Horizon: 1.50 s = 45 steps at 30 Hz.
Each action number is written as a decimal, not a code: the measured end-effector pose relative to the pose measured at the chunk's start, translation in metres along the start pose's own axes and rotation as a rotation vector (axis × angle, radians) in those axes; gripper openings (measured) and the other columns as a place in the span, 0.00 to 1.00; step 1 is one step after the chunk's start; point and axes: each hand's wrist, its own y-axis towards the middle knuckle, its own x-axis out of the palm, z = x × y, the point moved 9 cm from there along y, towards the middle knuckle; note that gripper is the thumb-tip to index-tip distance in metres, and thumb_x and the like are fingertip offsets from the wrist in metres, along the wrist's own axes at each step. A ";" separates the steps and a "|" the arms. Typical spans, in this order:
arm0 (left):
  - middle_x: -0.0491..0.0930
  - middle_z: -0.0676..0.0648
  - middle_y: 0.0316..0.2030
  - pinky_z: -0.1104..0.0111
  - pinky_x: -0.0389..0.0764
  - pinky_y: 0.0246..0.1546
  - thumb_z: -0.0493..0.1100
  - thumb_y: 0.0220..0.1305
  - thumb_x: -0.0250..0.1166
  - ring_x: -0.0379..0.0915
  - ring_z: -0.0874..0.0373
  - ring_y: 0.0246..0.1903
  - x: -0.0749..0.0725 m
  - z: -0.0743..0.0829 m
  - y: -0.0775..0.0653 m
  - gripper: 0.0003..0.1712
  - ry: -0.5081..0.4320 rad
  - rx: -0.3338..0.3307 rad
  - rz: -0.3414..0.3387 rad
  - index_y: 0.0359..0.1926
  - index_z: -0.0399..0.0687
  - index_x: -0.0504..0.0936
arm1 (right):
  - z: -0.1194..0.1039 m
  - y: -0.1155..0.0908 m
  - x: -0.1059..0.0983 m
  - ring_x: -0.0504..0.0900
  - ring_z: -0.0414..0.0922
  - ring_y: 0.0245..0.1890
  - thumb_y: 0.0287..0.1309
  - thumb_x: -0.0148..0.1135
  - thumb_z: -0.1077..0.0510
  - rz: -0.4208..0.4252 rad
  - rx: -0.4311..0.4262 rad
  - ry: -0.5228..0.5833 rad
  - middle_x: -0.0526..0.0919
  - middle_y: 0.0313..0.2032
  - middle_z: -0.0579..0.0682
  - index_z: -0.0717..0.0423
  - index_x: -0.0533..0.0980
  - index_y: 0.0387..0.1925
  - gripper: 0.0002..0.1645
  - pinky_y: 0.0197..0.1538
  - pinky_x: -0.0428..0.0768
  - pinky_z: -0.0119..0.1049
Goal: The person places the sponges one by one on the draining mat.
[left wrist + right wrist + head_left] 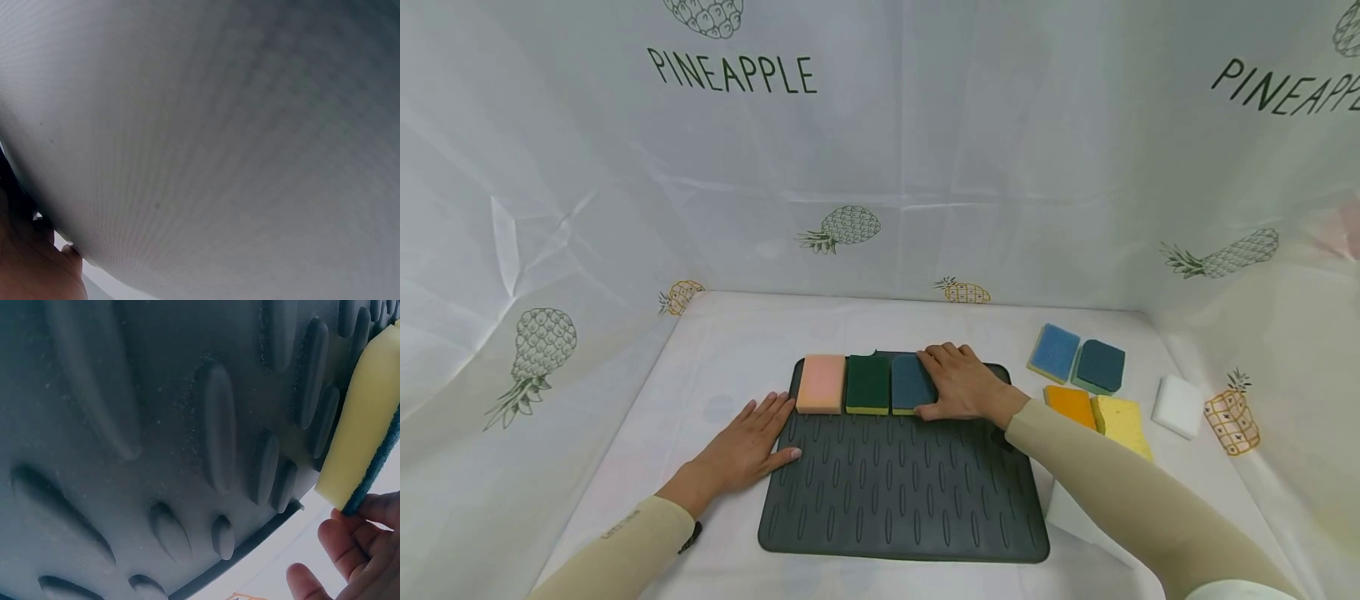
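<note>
My left hand (747, 446) lies with fingers spread at the left edge of a dark grey ribbed mat (895, 492), its thumb over the mat. My right hand (961, 382) grips the right side of a sponge with a blue-grey scouring top (912, 385), thumb at its near end and fingers at the far end. In the right wrist view, fingertips meet the end of that sponge's yellow body (359, 425). Left of it, a dark green-topped sponge (867, 384) and a pink sponge (821, 384) complete a row along the mat's far edge.
Right of the mat lie a blue sponge (1055, 352), a dark teal-topped sponge (1099, 366), an orange sponge (1070, 405), a yellow sponge (1121, 423) and a white sponge (1177, 407). A pineapple-print sheet (1000, 150) rises behind the table. Cloth fills most of the left wrist view.
</note>
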 end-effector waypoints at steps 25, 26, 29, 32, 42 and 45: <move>0.56 0.36 0.82 0.41 0.54 0.81 0.70 0.77 0.53 0.49 0.39 0.82 -0.003 0.004 0.003 0.52 0.007 0.013 0.013 0.83 0.38 0.55 | 0.005 -0.001 0.000 0.71 0.58 0.71 0.58 0.57 0.17 -0.025 0.022 0.004 0.70 0.74 0.60 0.59 0.63 0.79 0.65 0.66 0.74 0.60; 0.55 0.37 0.82 0.41 0.53 0.81 0.71 0.77 0.53 0.49 0.39 0.82 -0.003 0.003 0.003 0.52 0.009 0.010 0.009 0.83 0.38 0.54 | 0.005 -0.001 -0.001 0.71 0.58 0.72 0.58 0.56 0.16 -0.030 0.026 0.007 0.69 0.74 0.60 0.59 0.62 0.80 0.66 0.67 0.73 0.60; 0.55 0.37 0.82 0.41 0.54 0.81 0.71 0.77 0.52 0.49 0.39 0.82 -0.002 0.003 0.002 0.52 0.009 0.009 0.007 0.83 0.38 0.54 | 0.007 -0.002 -0.006 0.69 0.58 0.73 0.59 0.54 0.15 -0.029 0.036 0.012 0.68 0.75 0.60 0.59 0.60 0.81 0.67 0.68 0.72 0.62; 0.56 0.36 0.82 0.40 0.55 0.80 0.71 0.77 0.52 0.50 0.39 0.82 -0.002 0.004 0.001 0.52 0.009 0.010 0.009 0.83 0.38 0.55 | 0.010 -0.004 -0.015 0.70 0.59 0.72 0.60 0.55 0.16 0.003 0.044 0.019 0.69 0.75 0.60 0.59 0.61 0.81 0.66 0.69 0.71 0.62; 0.57 0.36 0.81 0.40 0.56 0.80 0.70 0.77 0.53 0.51 0.38 0.82 -0.004 0.006 0.000 0.51 -0.005 0.012 0.016 0.83 0.37 0.56 | 0.050 -0.033 -0.037 0.75 0.61 0.66 0.67 0.63 0.28 0.187 0.118 -0.036 0.75 0.68 0.63 0.63 0.68 0.75 0.52 0.64 0.75 0.62; 0.57 0.36 0.81 0.40 0.56 0.80 0.70 0.77 0.52 0.51 0.38 0.82 -0.004 0.006 -0.001 0.51 -0.003 0.009 0.012 0.82 0.37 0.56 | 0.071 -0.048 -0.040 0.76 0.62 0.64 0.67 0.65 0.30 0.224 0.152 -0.070 0.77 0.66 0.64 0.65 0.70 0.72 0.50 0.61 0.76 0.63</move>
